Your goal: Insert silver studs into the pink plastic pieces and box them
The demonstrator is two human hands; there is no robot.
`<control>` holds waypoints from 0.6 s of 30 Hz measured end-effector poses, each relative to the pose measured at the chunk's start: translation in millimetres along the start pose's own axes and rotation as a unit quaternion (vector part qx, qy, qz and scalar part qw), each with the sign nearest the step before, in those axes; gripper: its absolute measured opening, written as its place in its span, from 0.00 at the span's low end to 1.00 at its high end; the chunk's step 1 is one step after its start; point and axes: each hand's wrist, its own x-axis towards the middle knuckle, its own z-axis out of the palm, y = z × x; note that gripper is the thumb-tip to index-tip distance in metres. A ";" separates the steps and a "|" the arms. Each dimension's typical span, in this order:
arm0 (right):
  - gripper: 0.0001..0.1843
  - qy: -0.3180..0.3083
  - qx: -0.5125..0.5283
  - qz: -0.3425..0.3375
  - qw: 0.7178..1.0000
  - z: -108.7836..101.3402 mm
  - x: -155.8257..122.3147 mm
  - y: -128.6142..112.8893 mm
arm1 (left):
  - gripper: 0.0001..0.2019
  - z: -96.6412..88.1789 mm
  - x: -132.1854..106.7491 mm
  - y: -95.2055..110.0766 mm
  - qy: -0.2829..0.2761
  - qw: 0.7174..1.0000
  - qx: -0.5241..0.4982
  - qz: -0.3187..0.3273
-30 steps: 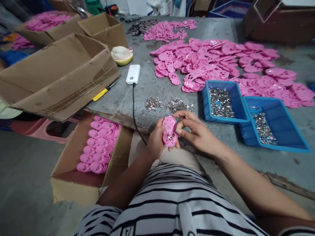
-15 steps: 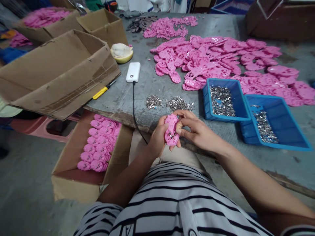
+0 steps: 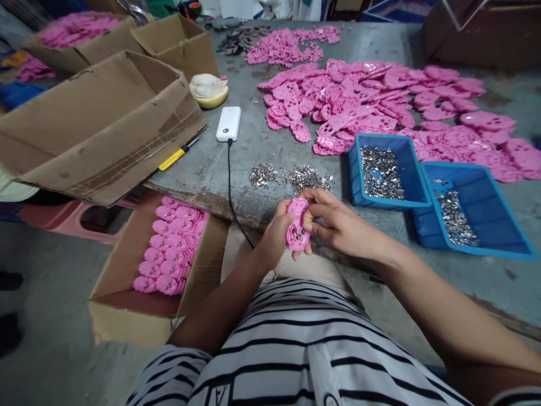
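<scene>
My left hand [image 3: 274, 237] grips a pink plastic part [image 3: 296, 225] with small metal pieces set in it, held over my lap at the table's front edge. My right hand [image 3: 338, 225] is pinched against the part's right side, fingers pressed together on it. Just beyond my hands lies a loose heap of small silver metal pieces [image 3: 291, 177] on the grey table [image 3: 253, 152]. Two blue trays [image 3: 382, 172] [image 3: 469, 211] of the same metal pieces stand to the right.
A big spread of pink parts [image 3: 380, 107] covers the far table. A white power bank [image 3: 229, 123] with a black cable, a yellow knife [image 3: 175, 159] and a large open carton [image 3: 101, 124] lie at left. A carton of stacked pink parts [image 3: 169, 248] sits on the floor.
The pink part has tilted slightly and shifted a little right in my hands. My right fingers have closed in tighter on it. The view has shifted slightly.
</scene>
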 end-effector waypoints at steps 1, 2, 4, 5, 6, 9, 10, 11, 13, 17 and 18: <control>0.09 -0.004 0.001 0.001 1.000 -0.4 0.2 -0.3 | 0.23 0.2 0.1 0.3 0.000 1.000 0.005 -0.002; 0.09 -0.006 0.003 0.004 1.000 -0.4 0.4 -0.5 | 0.22 0.5 0.1 0.6 0.000 1.000 0.008 -0.006; 0.09 -0.003 0.015 0.014 1.000 0.9 0.4 -0.1 | 0.21 1.0 -0.2 1.2 0.001 1.000 0.004 -0.016; 0.08 0.003 0.026 0.022 0.999 2.2 0.1 0.5 | 0.22 1.2 -0.6 1.3 0.002 1.000 -0.003 -0.020; 0.08 0.012 0.040 0.030 0.999 3.9 -0.3 1.4 | 0.22 1.2 -0.9 1.1 0.002 1.000 -0.013 -0.025; 0.07 0.035 0.086 0.053 0.994 8.9 -2.2 5.0 | 0.25 0.1 -1.9 -0.8 -0.002 0.999 -0.037 -0.039; 0.07 0.039 0.099 0.059 0.993 10.1 -2.8 6.1 | 0.26 -0.6 -2.1 -1.6 -0.004 0.998 -0.042 -0.042; 0.07 0.041 0.112 0.065 0.991 10.9 -3.3 7.0 | 0.26 -1.3 -2.2 -2.3 -0.005 0.998 -0.047 -0.045; 0.07 0.041 0.137 0.075 0.987 11.2 -3.9 8.0 | 0.26 -2.2 -2.1 -2.8 -0.009 0.997 -0.057 -0.047; 0.07 0.041 0.167 0.088 0.981 9.7 -3.5 7.8 | 0.23 -1.2 -2.3 0.4 -0.008 0.997 -0.052 -0.054; 0.07 0.041 0.168 0.090 0.981 9.4 -3.3 7.5 | 0.23 -0.5 -2.6 1.6 -0.005 0.998 -0.042 -0.055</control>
